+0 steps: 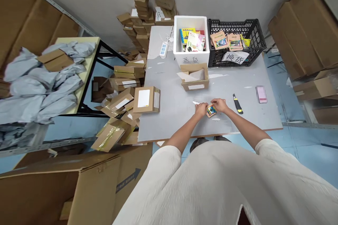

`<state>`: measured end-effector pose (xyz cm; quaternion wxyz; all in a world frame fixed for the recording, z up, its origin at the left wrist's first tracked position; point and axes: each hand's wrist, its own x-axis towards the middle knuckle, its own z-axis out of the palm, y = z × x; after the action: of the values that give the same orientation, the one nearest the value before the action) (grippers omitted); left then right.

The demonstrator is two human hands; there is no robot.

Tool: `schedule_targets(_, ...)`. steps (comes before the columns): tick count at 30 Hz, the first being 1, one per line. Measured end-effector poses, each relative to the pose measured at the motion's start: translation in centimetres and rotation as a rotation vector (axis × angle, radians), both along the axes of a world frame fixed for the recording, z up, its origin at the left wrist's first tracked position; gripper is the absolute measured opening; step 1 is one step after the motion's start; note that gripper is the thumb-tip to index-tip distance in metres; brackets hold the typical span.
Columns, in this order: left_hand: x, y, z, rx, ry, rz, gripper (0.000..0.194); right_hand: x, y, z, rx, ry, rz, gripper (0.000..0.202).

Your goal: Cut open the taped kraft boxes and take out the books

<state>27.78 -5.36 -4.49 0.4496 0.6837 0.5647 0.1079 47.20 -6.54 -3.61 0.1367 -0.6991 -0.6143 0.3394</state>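
Observation:
A small orange-edged flat box with a colourful picture (211, 111) is between my hands, near the table's front edge. My left hand (201, 109) is closed on its left side. At its upper right, my right hand (220, 105) has its fingers pinched together on the box. A bit of white paper (196, 103) lies just beyond my left hand. To the right rests a black and yellow utility knife (238, 104). Behind my hands stands an open cardboard box (195, 85) with white paper inside.
A white bin (190, 58) of books and a black crate (237, 62) of similar small boxes stand at the back of the table (171, 126). A taped carton (146, 99) sits on the left edge. Many cartons (112, 135) are piled on the floor beside it.

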Motion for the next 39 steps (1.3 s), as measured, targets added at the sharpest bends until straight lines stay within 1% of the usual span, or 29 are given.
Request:
schedule_targets(1,0.0,0.0,-0.2,-0.038,-0.026,0.053,0.009,-0.1,-0.1,0.3,0.060,-0.006,-0.028,0.035)
schedule_targets(3,0.1,-0.3,-0.7,-0.134,-0.128,0.231,0.010,-0.2,-0.6,0.5,0.157,-0.014,-0.169,0.046)
schedule_targets(5,0.1,-0.8,-1.1,-0.250,-0.241,0.425,0.010,-0.2,-1.3,0.4,0.148,0.021,-0.360,0.059)
schedule_targets(6,0.2,-1.1,-1.2,-0.283,-0.275,0.477,0.009,-0.2,-1.7,0.2,0.097,0.071,-0.442,0.063)
schedule_targets(8,0.2,-1.5,-1.4,-0.312,-0.318,0.528,0.008,-0.3,-2.4,0.0,-0.063,0.240,-0.550,0.061)
schedule_targets(10,0.2,-1.8,-1.4,-0.313,-0.341,0.541,0.007,-0.4,-2.9,-0.1,-0.216,0.444,-0.605,0.049)
schedule_targets(12,0.0,-1.9,-1.3,-0.315,-0.365,0.553,0.007,-0.4,-3.2,0.0,-0.288,0.576,-0.632,0.035)
schedule_targets(14,-0.2,-2.0,-1.3,-0.315,-0.379,0.557,0.008,-0.3,-3.2,0.3,-0.288,0.611,-0.636,0.026)
schedule_targets(17,-0.5,-1.9,-1.2,-0.310,-0.382,0.557,0.008,-0.1,-3.0,0.8,-0.237,0.584,-0.579,0.019)
schedule_targets(21,-0.2,-1.5,-0.5,-0.220,-0.344,0.566,0.007,-0.7,-2.7,1.4,-0.090,0.487,-0.528,0.023)
schedule_targets(23,0.4,-1.4,0.1,-0.195,-0.372,0.527,0.012,-1.4,-2.7,1.7,-0.036,0.463,-0.504,0.025)
schedule_targets(26,1.6,-1.4,0.9,-0.268,-0.546,0.440,0.028,-2.4,-3.0,2.4,0.036,0.434,-0.390,0.023)
schedule_targets(28,2.2,-1.3,1.3,-0.305,-0.633,0.435,0.038,-2.9,-3.5,2.9,0.084,0.388,-0.291,0.019)
schedule_targets(30,2.2,-1.2,1.4,-0.294,-0.613,0.474,0.042,-3.3,-3.9,3.3,0.111,0.363,-0.214,0.017)
schedule_targets(33,1.5,-1.0,1.3,-0.280,-0.526,0.542,0.040,-3.3,-4.2,3.4,0.108,0.369,-0.136,0.021)
schedule_targets(35,0.8,-0.9,1.1,-0.310,-0.547,0.569,0.039,-3.0,-4.1,3.2,0.125,0.348,-0.146,0.025)
schedule_targets(36,0.5,-0.9,0.9,-0.330,-0.573,0.580,0.038,-2.8,-4.0,3.0,0.129,0.332,-0.187,0.030)
schedule_targets(38,0.0,-0.8,0.7,-0.362,-0.623,0.614,0.038,-2.3,-3.8,2.7,0.088,0.327,-0.325,0.042)
schedule_targets(39,-0.1,-0.8,0.5,-0.372,-0.638,0.631,0.038,-2.1,-3.7,2.5,0.031,0.353,-0.396,0.046)
